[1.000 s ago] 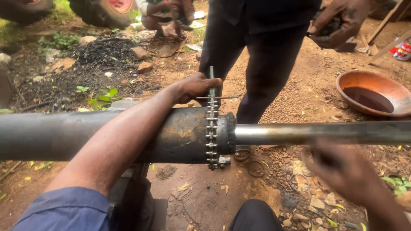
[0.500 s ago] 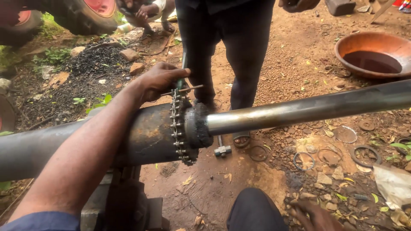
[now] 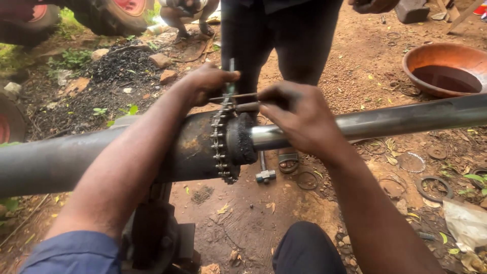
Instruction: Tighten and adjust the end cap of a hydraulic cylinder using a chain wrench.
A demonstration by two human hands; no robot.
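Outdoors, daylight. I see bare reddish dirt ground [image 3: 243, 223], a rusty basin [image 3: 446, 68] of dark liquid, scattered rings [image 3: 433, 187], stones [image 3: 161, 61], grass [image 3: 71, 58].

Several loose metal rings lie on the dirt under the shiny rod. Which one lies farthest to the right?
The dark ring lying flat beside the pale crumpled bag. The wiry thin ring and the toothed pale ring lie further left.
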